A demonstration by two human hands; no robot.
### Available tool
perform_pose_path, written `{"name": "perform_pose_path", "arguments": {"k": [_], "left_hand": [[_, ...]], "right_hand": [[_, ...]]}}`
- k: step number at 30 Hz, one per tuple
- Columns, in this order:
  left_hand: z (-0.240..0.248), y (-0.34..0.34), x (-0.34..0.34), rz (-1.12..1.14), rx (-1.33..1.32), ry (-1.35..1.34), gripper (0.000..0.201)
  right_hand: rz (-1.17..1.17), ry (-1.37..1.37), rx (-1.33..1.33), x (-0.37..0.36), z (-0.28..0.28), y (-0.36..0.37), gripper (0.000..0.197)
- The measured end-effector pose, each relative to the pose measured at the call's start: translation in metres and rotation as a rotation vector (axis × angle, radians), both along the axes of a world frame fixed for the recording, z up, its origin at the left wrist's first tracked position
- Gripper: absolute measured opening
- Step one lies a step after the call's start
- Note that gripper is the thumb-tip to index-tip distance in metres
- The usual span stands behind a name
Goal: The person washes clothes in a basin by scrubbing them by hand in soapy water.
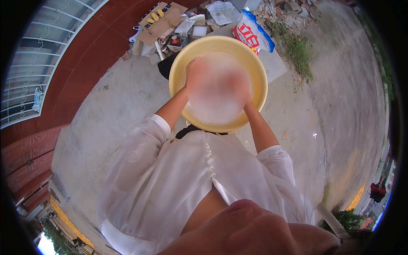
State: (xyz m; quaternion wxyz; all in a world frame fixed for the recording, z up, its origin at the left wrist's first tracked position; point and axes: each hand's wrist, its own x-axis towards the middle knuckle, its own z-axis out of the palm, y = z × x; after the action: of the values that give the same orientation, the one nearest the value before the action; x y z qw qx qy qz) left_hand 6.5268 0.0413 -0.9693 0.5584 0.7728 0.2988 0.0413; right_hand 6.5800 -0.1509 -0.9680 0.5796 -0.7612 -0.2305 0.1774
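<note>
A round, pale yellow basin (261,80) stands in front of me, with whitish, foamy-looking water (216,111) inside. Both my forearms reach into it over the near side. Toward the left of the basin is my left hand (197,75), its fingers lost in a hazy blur. My right hand (241,87) is at the right side of the water, just as smeared. Whether either hand grips anything in the water cannot be made out. White sleeves are pushed up on both forearms.
Just beyond the basin stands a white, blue and red plastic bag (254,33). At the far left lie opened cardboard (169,20) with yellow corn cobs (155,17), bottles and clutter. Grass (300,59) and rubble edge the concrete (114,97). A dark red wall (91,46) runs along the left.
</note>
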Motion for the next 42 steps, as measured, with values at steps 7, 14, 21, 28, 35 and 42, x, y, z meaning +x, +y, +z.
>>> {"name": "perform_pose_path", "arguments": {"k": [7,14,21,28,35,42], "left_hand": [[-0.031,-0.034,-0.045,-0.390,0.695,0.073,0.056],[-0.105,-0.034,0.001,-0.360,0.894,0.203,0.041],[-0.138,-0.004,0.046,-0.468,0.555,0.426,0.033],[-0.202,0.019,0.023,-0.434,0.325,0.150,0.042],[-0.047,0.005,0.060,0.046,0.004,0.079,0.052],[-0.005,-0.004,0.000,-0.348,0.404,-0.077,0.047]], "right_hand": [[0.090,-0.528,-0.469,-0.016,-0.040,0.002,0.050],[0.154,-0.479,-0.895,0.021,-0.060,0.043,0.040],[0.073,-0.251,-0.851,0.065,-0.166,0.054,0.040],[-0.107,-0.298,-0.617,0.075,-0.141,0.063,0.044],[0.123,-0.417,-0.275,0.031,-0.021,0.024,0.031],[0.215,-0.242,-0.136,-0.008,0.017,-0.016,0.037]]}}
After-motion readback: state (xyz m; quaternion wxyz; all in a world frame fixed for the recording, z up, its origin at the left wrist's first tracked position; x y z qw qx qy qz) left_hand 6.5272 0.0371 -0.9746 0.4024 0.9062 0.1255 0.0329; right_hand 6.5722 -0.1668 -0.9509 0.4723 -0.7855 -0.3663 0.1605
